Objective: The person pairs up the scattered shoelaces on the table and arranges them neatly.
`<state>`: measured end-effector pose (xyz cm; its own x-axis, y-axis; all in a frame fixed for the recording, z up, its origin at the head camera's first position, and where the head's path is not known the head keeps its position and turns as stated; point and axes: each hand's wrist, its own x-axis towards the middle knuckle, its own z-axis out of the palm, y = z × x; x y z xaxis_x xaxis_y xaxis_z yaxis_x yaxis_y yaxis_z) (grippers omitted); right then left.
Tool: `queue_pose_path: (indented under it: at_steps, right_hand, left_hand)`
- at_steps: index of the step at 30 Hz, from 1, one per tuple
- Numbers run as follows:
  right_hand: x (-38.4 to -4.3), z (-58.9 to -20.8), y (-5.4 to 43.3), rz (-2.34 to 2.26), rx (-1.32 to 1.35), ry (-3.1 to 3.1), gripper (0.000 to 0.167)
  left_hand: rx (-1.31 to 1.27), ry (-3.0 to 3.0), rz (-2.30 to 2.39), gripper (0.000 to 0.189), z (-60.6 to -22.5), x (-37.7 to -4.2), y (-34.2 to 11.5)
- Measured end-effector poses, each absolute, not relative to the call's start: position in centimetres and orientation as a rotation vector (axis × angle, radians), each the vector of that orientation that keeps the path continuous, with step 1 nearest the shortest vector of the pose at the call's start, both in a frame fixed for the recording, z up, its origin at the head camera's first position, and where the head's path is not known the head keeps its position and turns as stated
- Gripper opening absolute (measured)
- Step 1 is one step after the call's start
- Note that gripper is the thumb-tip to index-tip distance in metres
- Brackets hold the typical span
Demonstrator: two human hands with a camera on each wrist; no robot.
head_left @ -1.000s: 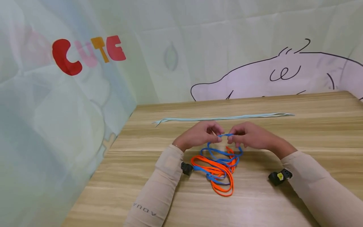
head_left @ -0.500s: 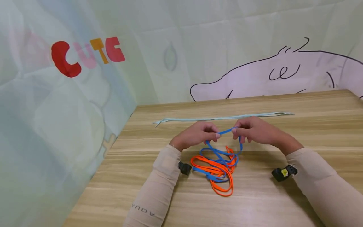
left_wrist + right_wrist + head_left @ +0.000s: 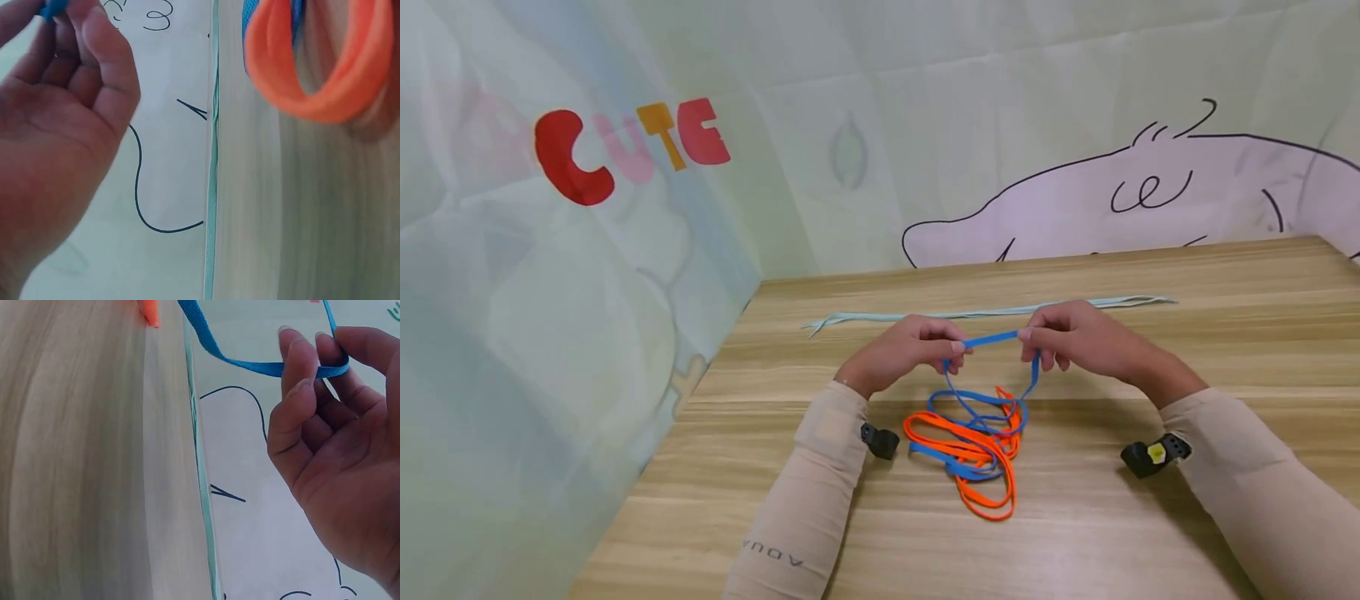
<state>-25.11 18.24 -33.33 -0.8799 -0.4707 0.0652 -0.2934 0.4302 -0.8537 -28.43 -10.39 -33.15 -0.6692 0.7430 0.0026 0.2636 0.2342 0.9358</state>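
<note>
Between my two hands a short piece of a flat blue shoelace [image 3: 991, 339] is stretched, raised above the table. My left hand [image 3: 904, 352] pinches it between thumb and fingers; in the left wrist view only a small blue bit shows at the fingertips. My right hand [image 3: 1086, 340] pinches the lace a little to the right, and the right wrist view shows it running across the fingers of that hand [image 3: 350, 431]. From both hands the blue lace hangs down into a loose tangle, where an orange shoelace [image 3: 1009, 483] lies in loops on the table.
A pale mint-green shoelace [image 3: 865, 317] lies stretched out behind my hands along the wooden table [image 3: 700, 500]. Printed cloth walls [image 3: 820, 208] stand at the left and the back. A black wrist camera sits on each sleeved forearm.
My hands have moved apart, the right one to the right and slightly away, the left one leftward. The blue piece between them has grown longer, and more blue lace has lifted off the pile.
</note>
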Motion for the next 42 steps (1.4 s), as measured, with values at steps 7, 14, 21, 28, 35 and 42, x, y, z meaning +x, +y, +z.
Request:
queue_pose_path:
  at_steps: [7, 14, 21, 28, 35, 42]
  right_hand:
    - [-25.0, -33.2, 18.7, -1.535, -0.672, 2.469, 0.027]
    - [-25.2, -33.5, 18.8, -1.539, -0.641, 2.484, 0.030]
    - [-25.4, -33.8, 19.0, -1.537, -0.602, 2.504, 0.033]
    - [-25.4, -34.0, 19.1, -1.530, -0.586, 2.526, 0.033]
    - [-25.5, -34.2, 19.3, -1.536, -0.591, 2.529, 0.035]
    - [-25.6, -34.4, 19.2, -1.550, -0.583, 2.528, 0.036]
  left_hand:
    - [0.966, 1.970, 1.548, 0.026, -32.7, -28.1, -10.5]
    - [0.970, 1.809, 1.736, 0.022, -32.7, -28.1, -10.9]
    - [1.008, 1.641, 1.910, 0.025, -32.2, -28.0, -11.5]
    - [1.037, 1.527, 1.978, 0.030, -31.6, -27.8, -11.5]
    - [1.105, 1.484, 1.990, 0.024, -31.1, -27.5, -11.5]
    - [1.119, 1.474, 2.006, 0.018, -30.9, -27.1, -11.6]
